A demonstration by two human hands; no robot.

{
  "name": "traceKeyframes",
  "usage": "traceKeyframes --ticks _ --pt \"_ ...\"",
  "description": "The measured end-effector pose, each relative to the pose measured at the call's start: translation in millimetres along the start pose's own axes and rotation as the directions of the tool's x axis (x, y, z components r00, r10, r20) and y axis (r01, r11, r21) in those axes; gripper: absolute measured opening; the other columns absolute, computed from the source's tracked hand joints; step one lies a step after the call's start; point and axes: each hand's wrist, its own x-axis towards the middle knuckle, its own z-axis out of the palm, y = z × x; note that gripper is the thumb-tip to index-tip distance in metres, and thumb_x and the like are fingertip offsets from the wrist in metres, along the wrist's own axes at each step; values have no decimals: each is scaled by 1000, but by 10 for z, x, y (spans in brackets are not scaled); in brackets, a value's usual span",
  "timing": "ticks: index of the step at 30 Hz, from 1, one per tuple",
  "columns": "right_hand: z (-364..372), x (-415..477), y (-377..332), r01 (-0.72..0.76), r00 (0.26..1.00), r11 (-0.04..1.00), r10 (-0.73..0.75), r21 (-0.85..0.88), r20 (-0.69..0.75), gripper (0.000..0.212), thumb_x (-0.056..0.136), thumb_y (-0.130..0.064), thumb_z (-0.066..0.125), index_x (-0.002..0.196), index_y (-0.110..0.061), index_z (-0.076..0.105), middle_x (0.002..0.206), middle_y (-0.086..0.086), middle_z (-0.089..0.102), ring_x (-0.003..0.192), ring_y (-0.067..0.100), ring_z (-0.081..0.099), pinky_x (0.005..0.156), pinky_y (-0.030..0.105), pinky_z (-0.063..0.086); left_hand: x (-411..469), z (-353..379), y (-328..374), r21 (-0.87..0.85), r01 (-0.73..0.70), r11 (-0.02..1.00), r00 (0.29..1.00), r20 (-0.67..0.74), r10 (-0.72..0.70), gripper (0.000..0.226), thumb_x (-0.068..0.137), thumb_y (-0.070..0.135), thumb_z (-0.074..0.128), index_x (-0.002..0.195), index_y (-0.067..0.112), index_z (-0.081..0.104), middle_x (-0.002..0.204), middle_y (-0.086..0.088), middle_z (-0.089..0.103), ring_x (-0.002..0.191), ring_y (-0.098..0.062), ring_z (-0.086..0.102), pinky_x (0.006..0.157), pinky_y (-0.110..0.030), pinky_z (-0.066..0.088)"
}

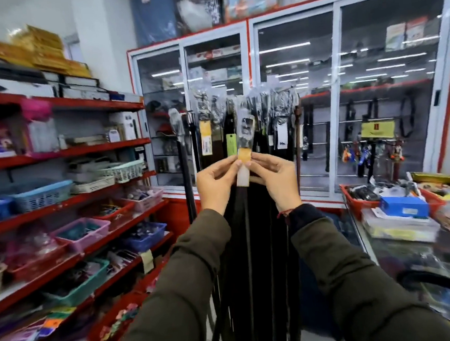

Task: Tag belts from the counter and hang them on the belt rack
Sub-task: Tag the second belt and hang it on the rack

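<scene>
A dark belt (246,223) in a clear sleeve hangs straight down in front of me, its buckle (246,126) up at the belt rack (239,98). An orange and white tag (244,166) lies on the belt below the buckle. My left hand (215,183) pinches the tag's left edge with thumb and forefinger. My right hand (276,178) pinches its right edge. Several other dark belts with yellow, green and white tags (206,138) hang on the rack behind.
Red shelves (62,154) with plastic baskets of small goods line the left side. A glass-fronted cabinet (342,92) stands behind the rack. The glass counter (404,239) at the right carries red trays, a blue box (404,206) and a coiled black belt (447,295).
</scene>
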Motion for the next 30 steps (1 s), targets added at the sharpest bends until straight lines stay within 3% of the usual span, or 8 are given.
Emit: traceKeyframes --ticks 3,6,9,15,17,20,24,30 --pt "316 192 -221 25 999 1000 -25 2 48 35 85 -2 73 118 7 68 110 25 73 97 28 72 86 45 61 241 -148 288 11 -36 999 998 -58 37 28 87 10 76 113 0 74 102 -14 77 91 -14 76 82 -36 63" --pt "577 370 -436 46 994 999 -46 2 98 36 85 1 71 120 7 67 112 27 71 91 26 71 74 32 63 457 -240 513 22 -86 996 991 -103 88 32 88 12 76 116 -1 73 107 -18 76 96 -22 74 78 -33 64" --pt "764 531 -595 51 990 998 -47 -30 132 36 87 1 69 122 8 65 115 28 70 93 27 69 68 24 61 667 -284 664 24 -118 993 983 -137 121 30 88 12 75 114 -2 73 103 -18 77 84 -17 74 68 -25 63" --pt "1014 782 -664 5 989 993 12 -118 144 33 88 2 68 120 9 65 116 30 69 105 40 70 85 47 61 965 -388 711 -12 -84 996 982 -171 81 25 90 11 73 112 -2 73 105 -20 76 85 -21 74 71 -30 64" --pt "1078 827 -659 -4 988 992 23 -123 153 33 88 4 67 120 10 65 116 30 69 97 34 71 73 35 64 1020 -422 702 -31 -60 998 984 -168 54 25 91 10 72 113 -1 73 107 -20 75 90 -24 74 76 -34 65" --pt "1143 856 -646 4 991 992 13 -125 136 30 88 5 66 117 8 67 112 29 70 83 27 70 55 21 61 1082 -466 701 -79 -20 997 989 -151 8 23 91 10 71 112 0 73 102 -17 75 81 -20 74 60 -22 61" --pt "1167 862 -609 -5 995 988 20 -153 94 28 87 2 68 114 4 69 108 23 73 84 25 72 57 21 61 1114 -494 684 -107 21 994 990 -138 -35 21 90 11 73 108 1 74 88 -8 76 67 -9 74 56 -19 59" --pt "1182 831 -536 -19 998 990 27 -142 55 22 84 1 72 105 2 73 92 13 74 74 17 73 56 22 61 1113 -523 642 -110 26 994 982 -181 -46 16 87 13 76 98 2 77 81 -10 76 59 -10 73 50 -19 57"
